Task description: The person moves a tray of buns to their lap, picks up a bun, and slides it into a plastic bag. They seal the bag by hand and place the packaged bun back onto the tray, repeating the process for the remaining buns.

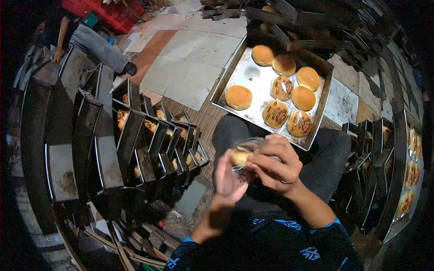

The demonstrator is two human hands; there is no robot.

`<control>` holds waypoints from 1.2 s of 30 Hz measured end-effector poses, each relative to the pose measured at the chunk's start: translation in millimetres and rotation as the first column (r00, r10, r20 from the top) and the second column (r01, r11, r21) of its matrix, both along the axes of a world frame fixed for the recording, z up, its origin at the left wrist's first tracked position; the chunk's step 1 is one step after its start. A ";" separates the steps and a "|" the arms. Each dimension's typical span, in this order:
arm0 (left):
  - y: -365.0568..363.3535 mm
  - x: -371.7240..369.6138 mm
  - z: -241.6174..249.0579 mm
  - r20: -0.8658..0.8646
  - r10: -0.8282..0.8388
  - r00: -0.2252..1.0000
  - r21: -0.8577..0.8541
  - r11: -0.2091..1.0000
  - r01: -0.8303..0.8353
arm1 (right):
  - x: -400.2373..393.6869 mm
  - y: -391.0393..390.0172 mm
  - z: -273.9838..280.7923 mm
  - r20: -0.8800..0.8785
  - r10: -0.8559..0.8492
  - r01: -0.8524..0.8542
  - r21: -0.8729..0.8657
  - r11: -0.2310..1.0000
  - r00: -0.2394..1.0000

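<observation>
Pale square floor tiles (194, 54) lay at eleven o'clock; a shallow grey metal tray (255, 77) bearing round golden buns (238, 96) sat at one o'clock. At centre, the right hand (278, 163) pinched a golden bun in clear plastic film (239, 158). The left hand (229, 177) stood against its seven-o'clock side; motion blur obscured whether it gripped. Probably light, soft and slippery, the wrapped bun called for gentle hold around its sides.

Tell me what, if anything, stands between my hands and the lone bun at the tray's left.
Only the tray's near wall lies before the lone bun; no other bun is in that path. Your left hand and right hand both hold a blurred bun.
</observation>
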State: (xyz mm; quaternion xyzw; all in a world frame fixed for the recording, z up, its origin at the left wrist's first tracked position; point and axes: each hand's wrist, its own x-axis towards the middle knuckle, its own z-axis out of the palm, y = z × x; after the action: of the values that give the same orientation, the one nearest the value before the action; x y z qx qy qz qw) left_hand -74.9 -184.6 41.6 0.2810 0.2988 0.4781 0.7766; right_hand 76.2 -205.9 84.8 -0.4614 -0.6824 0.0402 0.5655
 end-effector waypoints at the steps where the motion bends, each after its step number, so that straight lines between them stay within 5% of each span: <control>1: -9.0 8.2 -10.5 -0.227 0.106 0.968 0.103 0.991 -0.084 | -1.2 -0.5 -5.3 -0.097 -0.049 0.044 -0.056 0.997 0.994; 2: -13.3 19.5 -24.6 -0.426 0.297 0.855 0.166 0.954 -0.249 | -3.1 -0.7 -12.5 -0.190 -0.100 0.079 -0.114 0.990 0.977; 3: -9.3 28.9 -20.6 -0.241 0.513 0.824 0.373 0.833 -0.410 | -4.9 0.1 -18.2 -0.190 -0.098 0.077 -0.114 0.990 0.977; 4: -4.6 19.7 -23.0 -0.239 0.516 0.823 0.372 0.831 -0.413 | -6.5 1.4 -23.3 -0.359 -0.169 0.084 -0.241 0.967 0.918; 6: 2.3 -12.3 -28.7 -0.528 0.522 0.669 0.719 0.694 0.026 | -10.3 -0.4 -26.9 -0.499 -0.257 0.060 -0.377 0.924 0.827; 7: 13.4 -10.2 -19.4 -0.499 0.672 0.548 0.836 0.540 0.099 | -12.4 -1.2 -26.8 -0.531 -0.259 0.048 -0.378 0.925 0.807; 8: 19.8 -12.7 -16.3 -0.500 0.676 0.541 0.834 0.545 0.089 | -13.4 0.4 -26.1 -0.563 -0.256 0.034 -0.375 0.927 0.786; 10: 30.3 -21.1 -11.4 -0.301 0.761 0.575 0.900 0.427 -0.094 | 0.8 8.6 -3.1 -0.296 -0.127 0.053 -0.246 0.968 0.947; 12: 36.0 -38.1 11.5 -0.232 0.834 0.501 0.970 0.236 0.057 | 9.7 11.3 19.0 0.007 -0.144 0.145 -0.075 0.987 0.989; 14: 47.0 -49.7 -8.7 -0.223 0.855 0.468 0.974 0.173 0.147 | 11.2 12.7 -21.8 -0.075 -0.044 0.044 -0.009 0.999 0.996; 16: 58.2 -59.6 -38.4 -0.471 0.780 0.411 0.879 0.379 0.288 | 3.4 36.5 -76.7 -0.259 -0.111 0.025 -0.314 0.949 0.960; 17: 57.6 -65.4 -60.3 -0.496 0.768 0.406 0.868 0.423 0.261 | 3.7 36.2 -91.5 -0.260 -0.080 0.001 -0.291 0.957 0.962; 20: 48.6 -60.1 -75.4 -0.329 0.835 0.441 0.922 0.385 -0.041 | -5.8 26.6 -80.5 -0.344 -0.017 -0.101 -0.323 0.941 0.939; 23: 48.3 -57.6 -76.7 -0.325 0.831 0.451 0.907 0.409 -0.100 | -5.7 37.0 -88.4 -0.187 -0.050 0.003 -0.240 0.971 0.981; 26: 61.9 -35.8 -67.3 -0.356 0.753 0.553 0.892 0.450 -0.037 | -19.0 68.2 -91.5 -0.051 -0.109 0.108 -0.020 0.994 0.993; 28: 86.5 -22.7 -70.0 -0.342 0.846 0.409 0.936 0.346 0.066 | -27.2 92.0 -94.6 -0.054 -0.132 0.123 -0.145 0.982 0.990; 30: 97.1 -35.3 -78.9 -0.510 0.682 0.524 0.611 0.716 -0.337 | -14.7 114.3 -101.1 -0.348 -0.430 0.300 -0.370 0.879 0.833; 31: 88.3 -41.1 -67.5 -0.528 0.581 0.619 0.529 0.795 -0.295 | -13.5 106.1 -102.2 -0.173 -0.462 0.405 -0.287 0.868 0.870; 34: 34.5 -67.3 -61.2 -0.646 0.395 0.653 0.296 0.918 -0.263 | -33.4 45.3 -111.3 -0.178 -0.491 0.352 -0.499 0.792 0.853; 36: -0.3 -75.7 -65.4 -0.738 0.275 0.616 0.189 0.961 -0.201 | -46.1 1.5 -127.7 -0.281 -0.526 0.167 -0.741 0.650 0.803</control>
State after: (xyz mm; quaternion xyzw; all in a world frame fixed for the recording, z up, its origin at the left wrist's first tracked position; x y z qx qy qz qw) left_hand -150.6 -184.9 -23.8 0.4463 0.6088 0.4281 0.4969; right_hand 30.1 -204.3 -42.9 -0.7373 -0.3533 0.2872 0.4991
